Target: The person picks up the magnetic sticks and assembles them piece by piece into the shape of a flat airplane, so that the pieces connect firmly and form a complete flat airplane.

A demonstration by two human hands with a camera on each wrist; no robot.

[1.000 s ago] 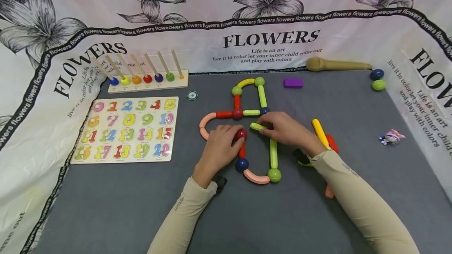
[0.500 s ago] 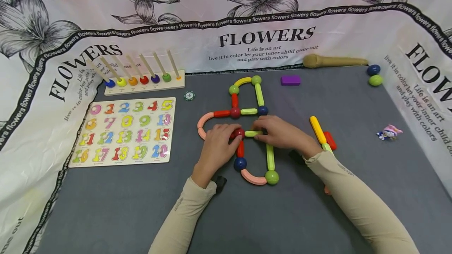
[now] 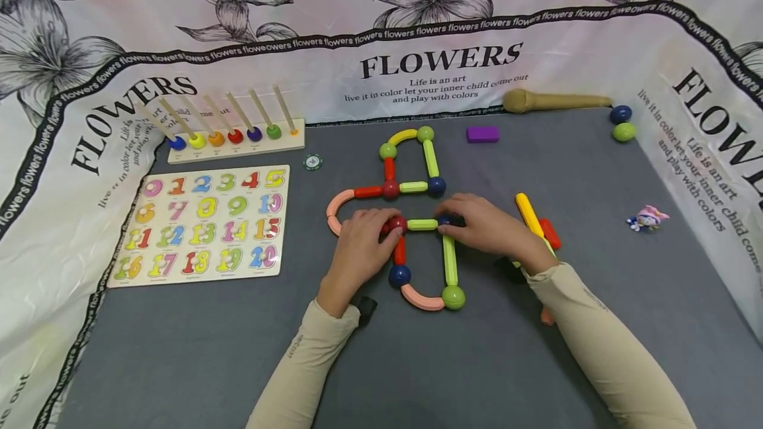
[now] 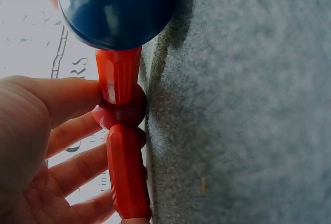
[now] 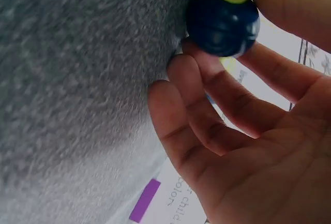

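Observation:
My left hand (image 3: 361,243) holds a red ball (image 4: 124,113) between thumb and fingers. A red stick (image 3: 399,251) runs from that ball down to a blue ball (image 3: 399,276). A short lime stick (image 3: 422,224) spans from the red ball to another blue ball (image 5: 221,26), which my right hand (image 3: 485,224) grips with thumb and fingertips. Below it, a long lime stick (image 3: 450,261) leads to a green ball (image 3: 454,297). A pink curved stick (image 3: 422,298) closes that lower loop. Above is an upper loop with a red ball (image 3: 390,189) and blue ball (image 3: 436,186).
At left lie a number board (image 3: 199,224) and a peg stand (image 3: 238,144). A poker chip (image 3: 312,162), purple block (image 3: 482,134), wooden stick (image 3: 554,101) and small figurine (image 3: 648,218) are around. Loose yellow (image 3: 528,213) and red (image 3: 550,234) sticks lie beside the right forearm.
The right hand has brought the short lime stick left against the red ball, then shifted its grip to the blue ball at the stick's right end. The left hand stays on the red ball.

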